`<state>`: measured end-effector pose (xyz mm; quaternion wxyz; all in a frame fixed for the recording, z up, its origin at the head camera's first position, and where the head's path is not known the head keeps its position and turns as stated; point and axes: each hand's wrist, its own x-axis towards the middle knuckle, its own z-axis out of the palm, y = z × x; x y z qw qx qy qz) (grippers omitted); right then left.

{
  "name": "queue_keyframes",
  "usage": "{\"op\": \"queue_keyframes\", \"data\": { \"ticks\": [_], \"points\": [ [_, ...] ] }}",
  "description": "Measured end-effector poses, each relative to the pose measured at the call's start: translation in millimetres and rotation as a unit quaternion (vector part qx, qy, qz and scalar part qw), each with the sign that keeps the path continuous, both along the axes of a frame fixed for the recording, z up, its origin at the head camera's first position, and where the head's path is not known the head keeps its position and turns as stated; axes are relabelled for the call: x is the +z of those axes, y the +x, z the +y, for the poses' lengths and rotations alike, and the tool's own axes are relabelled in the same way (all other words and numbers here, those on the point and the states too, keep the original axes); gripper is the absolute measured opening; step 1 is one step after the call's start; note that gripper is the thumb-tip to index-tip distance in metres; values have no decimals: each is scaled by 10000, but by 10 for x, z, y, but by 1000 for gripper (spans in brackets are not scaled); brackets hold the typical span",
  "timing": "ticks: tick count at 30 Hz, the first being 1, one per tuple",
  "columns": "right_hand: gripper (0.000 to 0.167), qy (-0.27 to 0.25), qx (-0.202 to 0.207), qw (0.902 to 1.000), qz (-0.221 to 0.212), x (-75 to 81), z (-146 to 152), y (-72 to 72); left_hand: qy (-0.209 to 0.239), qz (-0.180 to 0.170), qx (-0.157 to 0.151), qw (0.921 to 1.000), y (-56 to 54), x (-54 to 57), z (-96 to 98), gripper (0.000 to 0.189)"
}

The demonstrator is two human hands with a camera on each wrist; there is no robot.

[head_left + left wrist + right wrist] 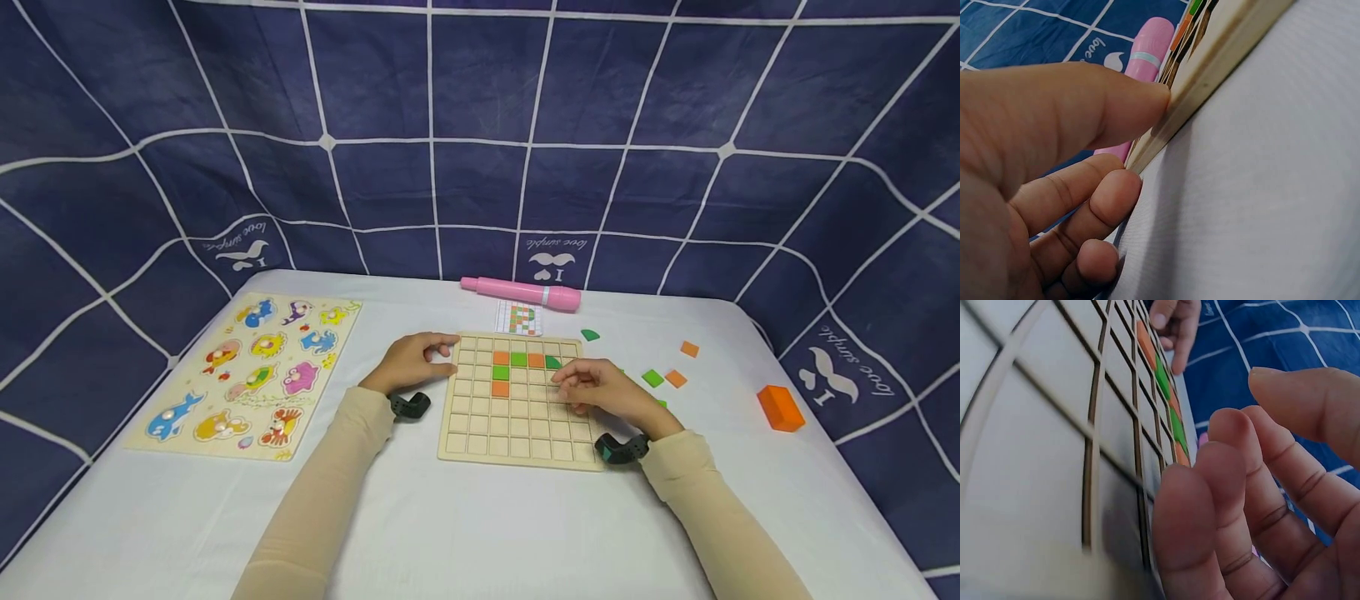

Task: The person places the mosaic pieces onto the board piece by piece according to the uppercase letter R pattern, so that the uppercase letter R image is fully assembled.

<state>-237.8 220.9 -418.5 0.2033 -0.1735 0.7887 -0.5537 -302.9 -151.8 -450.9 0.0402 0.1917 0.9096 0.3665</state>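
Note:
A wooden grid board [517, 461] lies on the table between the hands. My left hand [411, 363] is at its upper left, thumb tip on the board's side edge and fingertips close by the corner in the left wrist view. Over the board's right part hovers my right hand [603, 389], fingers loosely bent; the right wrist view shows the thumb apart from them and nothing between. Orange and green square tiles sit in the upper cells, among them an orange tile [500, 389] and a green tile [501, 373]. At the row's right end is a dark green rounded tile [552, 362].
Behind the board lie a small pattern card [519, 318] and a pink rod [517, 291] with a white band. Loose tiles, including a green square [652, 378], lie to the right, before an orange block [781, 408]. An animal puzzle board [255, 375] is at left.

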Motion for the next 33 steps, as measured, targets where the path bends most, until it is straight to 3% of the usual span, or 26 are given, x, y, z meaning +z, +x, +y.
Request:
{"op": "queue_keyframes", "data": {
  "ticks": [19, 33],
  "points": [
    [43, 462, -856, 9950, -206, 80, 994, 263, -20, 59, -61, 10000, 10, 4, -3, 59],
    [44, 370, -977, 9942, -241, 87, 1297, 325, -17, 28, -3, 10000, 12, 3, 6, 60]
  ]
}}
